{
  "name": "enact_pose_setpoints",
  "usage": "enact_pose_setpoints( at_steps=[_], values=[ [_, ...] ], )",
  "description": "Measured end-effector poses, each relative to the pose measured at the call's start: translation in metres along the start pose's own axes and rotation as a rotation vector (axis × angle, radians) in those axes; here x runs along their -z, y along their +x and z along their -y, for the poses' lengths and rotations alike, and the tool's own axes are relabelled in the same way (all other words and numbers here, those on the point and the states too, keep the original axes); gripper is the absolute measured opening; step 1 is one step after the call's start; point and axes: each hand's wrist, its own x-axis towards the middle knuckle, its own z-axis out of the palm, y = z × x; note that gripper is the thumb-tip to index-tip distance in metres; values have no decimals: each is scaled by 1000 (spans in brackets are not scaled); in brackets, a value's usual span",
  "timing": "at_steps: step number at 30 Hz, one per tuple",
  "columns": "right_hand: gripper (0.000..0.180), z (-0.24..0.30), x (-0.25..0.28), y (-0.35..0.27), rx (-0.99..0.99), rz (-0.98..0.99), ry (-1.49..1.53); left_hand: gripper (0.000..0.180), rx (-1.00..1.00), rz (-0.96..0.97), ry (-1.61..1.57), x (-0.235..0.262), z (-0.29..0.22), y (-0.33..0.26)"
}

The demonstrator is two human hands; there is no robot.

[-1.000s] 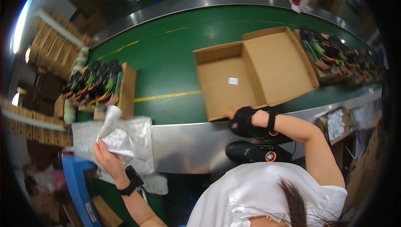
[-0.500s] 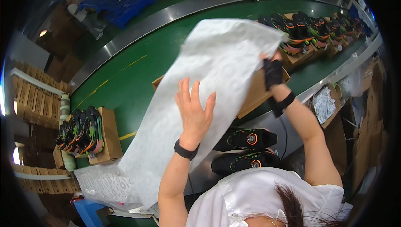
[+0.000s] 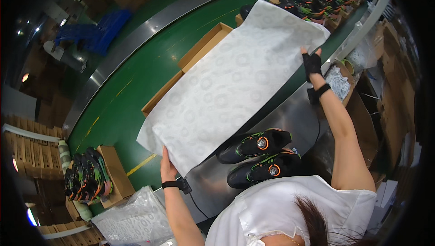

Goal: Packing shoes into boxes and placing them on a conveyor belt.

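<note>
A large white sheet of tissue paper [image 3: 222, 87] with a faint ring pattern spreads over an open brown shoebox [image 3: 163, 92]. My left hand [image 3: 168, 166] grips the sheet at its near left corner, some fingers hidden by the paper. At the right edge my right hand [image 3: 312, 64], in a black fingerless glove, holds the paper; the fingertips show only in part. Black wristbands sit on both my wrists. Just in front of me, a pair of black sneakers [image 3: 263, 166] with green and orange trim lies on the metal table [image 3: 290, 114], below the sheet.
A plastic-wrapped stack of patterned paper [image 3: 131, 221] lies at lower left. Sneakers [image 3: 88, 178] stand by a cardboard box [image 3: 115, 173] on the green conveyor [image 3: 108, 105]. More shoes on boxes [image 3: 312, 6] line the far right. An open carton [image 3: 340, 80] holds small packets.
The sheet has come down flatter over the box. My left hand moved from over its middle to its near left corner; my right hand shifted right. The view has turned somewhat.
</note>
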Motion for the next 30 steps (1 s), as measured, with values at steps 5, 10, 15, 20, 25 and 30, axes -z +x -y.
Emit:
enact_pose_setpoints(
  at_steps=[5, 10, 15, 20, 25, 30],
  values=[
    [24, 64, 104, -140, 753, 1059, 23, 47, -115, 133, -194, 4, 10, 7],
    [58, 83, 180, -266, 1036, 1341, -301, 39, -290, 7, -122, -19, 17, 4],
    [49, 78, 170, -279, 464, 1336, -133, 29, -474, -53, -41, -40, 28, 6],
    [51, 151, 153, -254, 175, 1366, 235, 27, -605, -244, 438, 7, 19, 27],
    [28, 256, 72, -213, -454, 1475, 582, 33, -961, -344, 711, 5, 14, 16],
    [17, 244, -49, -192, -947, 1208, 1708, 37, -1048, -431, 629, 26, 9, -2]
  ],
)
